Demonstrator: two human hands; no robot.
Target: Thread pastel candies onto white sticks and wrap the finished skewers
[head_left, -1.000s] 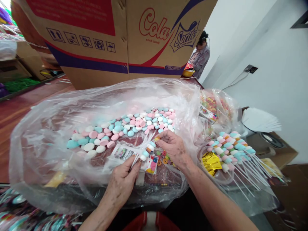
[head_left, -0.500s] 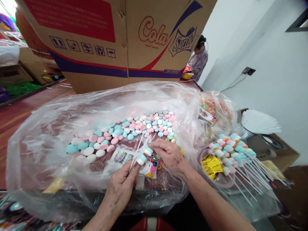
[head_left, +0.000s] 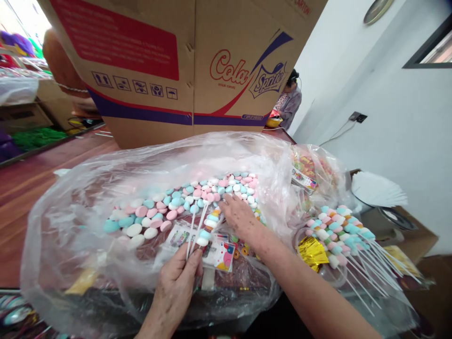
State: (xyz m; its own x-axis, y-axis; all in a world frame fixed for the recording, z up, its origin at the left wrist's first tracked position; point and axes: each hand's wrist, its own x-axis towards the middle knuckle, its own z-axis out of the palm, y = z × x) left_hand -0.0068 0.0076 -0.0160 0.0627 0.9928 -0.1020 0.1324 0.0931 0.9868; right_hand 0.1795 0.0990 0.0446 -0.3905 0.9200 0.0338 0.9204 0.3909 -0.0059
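Note:
My left hand [head_left: 178,278] is closed around a few thin white sticks [head_left: 196,221] and a marshmallow skewer [head_left: 204,235]. The skewer has blue, white and orange pieces threaded on it. My right hand [head_left: 240,214] reaches past the skewer's top, its fingertips at the near edge of a pile of pink, blue and white marshmallows [head_left: 176,202]. Its fingers look apart and its thumb is mostly hidden. Printed cards [head_left: 224,256] lie beneath the skewer, beside small ring-shaped candies [head_left: 243,249].
A clear plastic sheet [head_left: 70,197] surrounds the pile. Behind it stands a large cardboard box [head_left: 148,125]. At right lie finished marshmallow skewers [head_left: 339,230], gold foil strips [head_left: 312,253] and a bag of colourful candy [head_left: 310,162]. A person [head_left: 291,106] is beyond the box.
My right hand has left the skewer and moved up to the marshmallow pile. My left hand still holds the skewer and sticks. The view has tilted slightly upward.

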